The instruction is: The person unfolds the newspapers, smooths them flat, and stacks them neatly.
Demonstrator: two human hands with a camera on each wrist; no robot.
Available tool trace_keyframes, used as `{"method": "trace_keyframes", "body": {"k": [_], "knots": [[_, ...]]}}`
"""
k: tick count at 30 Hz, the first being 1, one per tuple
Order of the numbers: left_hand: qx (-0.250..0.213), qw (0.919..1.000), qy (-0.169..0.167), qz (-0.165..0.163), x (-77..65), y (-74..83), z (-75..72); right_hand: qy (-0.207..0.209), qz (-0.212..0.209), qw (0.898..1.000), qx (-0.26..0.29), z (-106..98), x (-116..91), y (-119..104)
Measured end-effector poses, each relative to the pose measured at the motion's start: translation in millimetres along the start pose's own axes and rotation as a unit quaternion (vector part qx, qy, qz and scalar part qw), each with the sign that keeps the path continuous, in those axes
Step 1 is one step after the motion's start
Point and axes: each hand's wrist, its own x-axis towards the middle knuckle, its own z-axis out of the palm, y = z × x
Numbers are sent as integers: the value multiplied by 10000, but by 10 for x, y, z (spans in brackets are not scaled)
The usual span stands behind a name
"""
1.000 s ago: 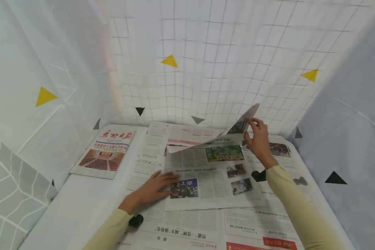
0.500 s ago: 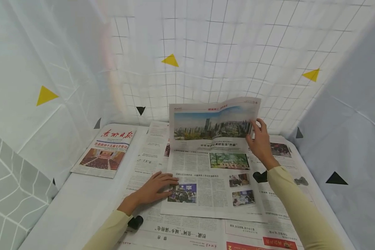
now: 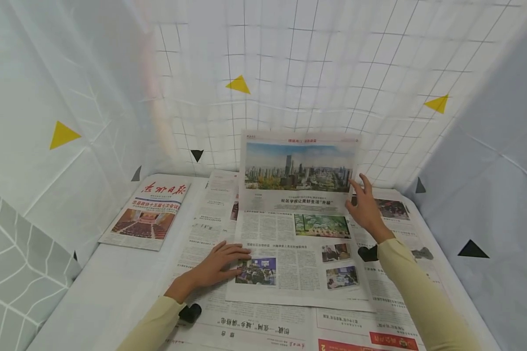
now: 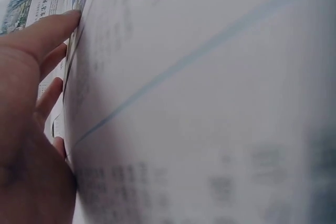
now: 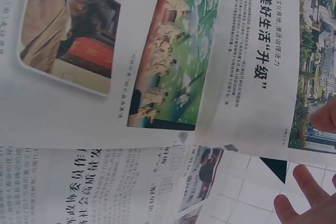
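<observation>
An unfolded newspaper page (image 3: 290, 273) lies with its lower half flat and its upper half (image 3: 298, 192) raised against the back wall, showing a city photo. My left hand (image 3: 217, 265) rests on the lower half's left edge, fingers extended. In the left wrist view the left hand (image 4: 26, 103) shows beside a close, blurred sheet. My right hand (image 3: 366, 209) is at the raised half's right edge, fingers spread, with a fingertip on the city photo. In the right wrist view, one finger (image 5: 325, 116) overlaps the photo and two others reach past the page's edge.
Other newspaper sheets (image 3: 263, 321) spread beneath across the white table (image 3: 96, 292). A folded newspaper (image 3: 145, 214) with a red title lies at the back left. White sheeting (image 3: 290, 73) with grid lines and triangles encloses the back and sides.
The page's upper half has swung up from folded-over to upright and flattened against the wall. My right hand has followed its edge and spread its fingers. The left hand has stayed put.
</observation>
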Motion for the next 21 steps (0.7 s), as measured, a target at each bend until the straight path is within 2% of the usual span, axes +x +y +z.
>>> {"method": "trace_keyframes", "body": {"k": [6, 9, 14, 21], "knots": [[75, 9999, 21, 77, -8, 9, 6, -282, -69, 9996, 43, 43, -44, 48], [183, 9998, -79, 71, -17, 32, -3, -590, -37, 9981, 150, 97, -75, 52], [386, 9979, -510, -139, -20, 99, -36, -1004, -114, 9948, 138, 215, -119, 50], [560, 9898, -1195, -535, 1, 213, -38, -1280, -460, 9907, -15, 398, -189, 6]]}}
